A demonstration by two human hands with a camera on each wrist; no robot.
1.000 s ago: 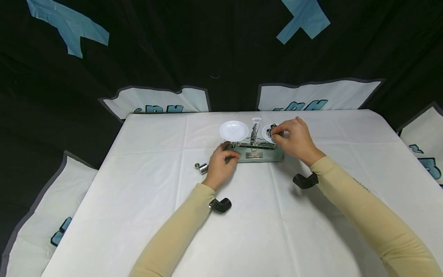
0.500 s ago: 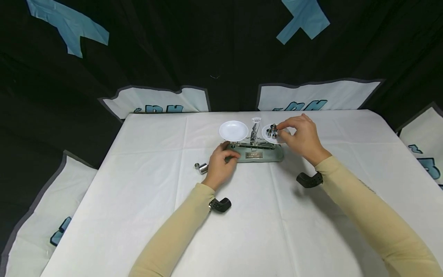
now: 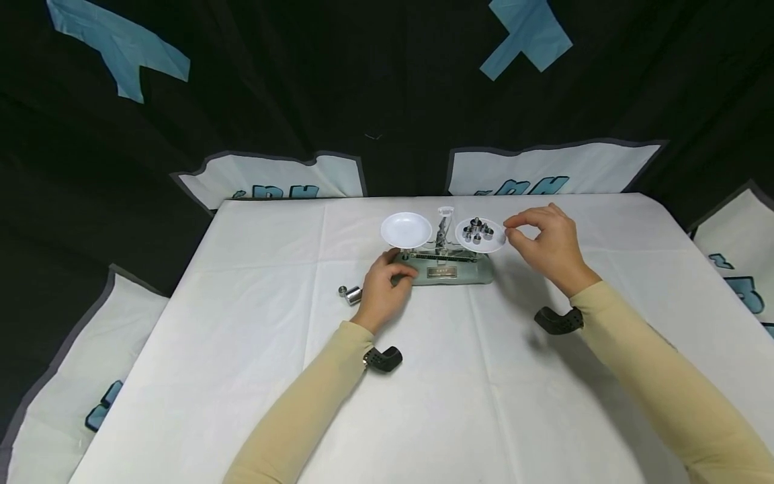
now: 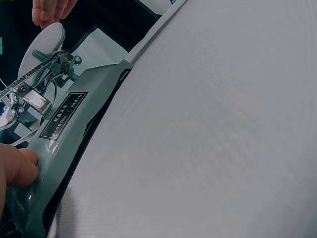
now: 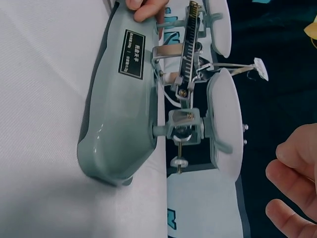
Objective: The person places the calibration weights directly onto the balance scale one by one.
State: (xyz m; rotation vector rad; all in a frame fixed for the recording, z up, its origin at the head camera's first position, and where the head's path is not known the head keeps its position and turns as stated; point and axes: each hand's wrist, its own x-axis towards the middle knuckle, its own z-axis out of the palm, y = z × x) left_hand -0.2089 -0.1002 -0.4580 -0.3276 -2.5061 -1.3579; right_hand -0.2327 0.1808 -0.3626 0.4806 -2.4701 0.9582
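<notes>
In the head view, your bare left hand (image 3: 385,286) hides the left end of the green metal balance base (image 3: 474,271); lettering on its dark rectangular nameplate (image 3: 442,272) is too small to read there. The right wrist view's top edge crops the round white left pan (image 3: 406,230), its right edge your bare right hand (image 3: 549,247). The right pan (image 3: 498,245) mostly hides its small silver metal weights (image 3: 477,230) there.

a wide table (image 3: 254,323) covered with a white cloth (image 3: 199,363) showing fold creases and soft shadows. behind it, a black fabric backdrop (image 3: 302,81) with pale blue shapes (image 3: 531,33) and dark-edged white panels (image 3: 580,163) bearing blue lettering (image 3: 268,192).
</notes>
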